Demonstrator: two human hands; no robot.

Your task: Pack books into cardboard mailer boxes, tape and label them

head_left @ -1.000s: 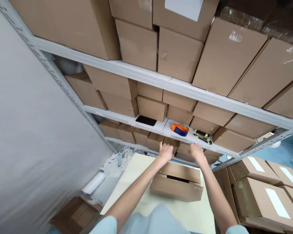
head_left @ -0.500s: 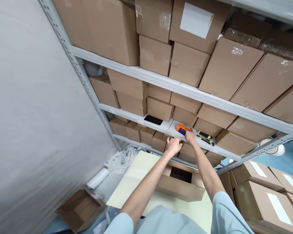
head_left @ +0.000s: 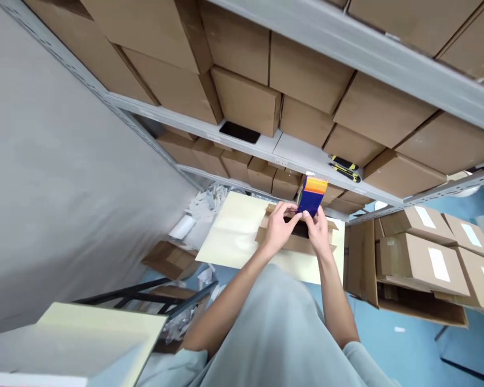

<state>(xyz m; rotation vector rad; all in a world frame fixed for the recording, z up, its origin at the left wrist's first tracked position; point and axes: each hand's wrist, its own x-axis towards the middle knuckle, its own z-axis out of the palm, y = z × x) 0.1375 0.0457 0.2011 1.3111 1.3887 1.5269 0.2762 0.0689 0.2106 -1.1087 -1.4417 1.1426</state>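
Note:
My right hand (head_left: 318,231) grips an orange and blue tape dispenser (head_left: 312,196), held upright above an open cardboard box (head_left: 280,241) on a pale table (head_left: 234,231). Beside it, my left hand (head_left: 277,226) has its fingers closed and pinches at the dispenser's lower end. The box's dark opening shows just under both hands. Where the dispenser lay earlier, the white shelf (head_left: 298,156) is bare. A yellow and black utility knife (head_left: 344,167) lies on that shelf to the right, and a black phone (head_left: 239,131) to the left.
Cardboard boxes fill the metal shelving above and behind the table. More boxes with white labels (head_left: 423,255) are stacked on the blue floor at the right. A grey wall is at the left, with crumpled paper and a white roll (head_left: 182,228) at its foot. Another pale tabletop (head_left: 84,338) is at lower left.
My right hand took the tape dispenser off the shelf and brought it down over the open box. My left hand joined it at the dispenser. The view tilted downward.

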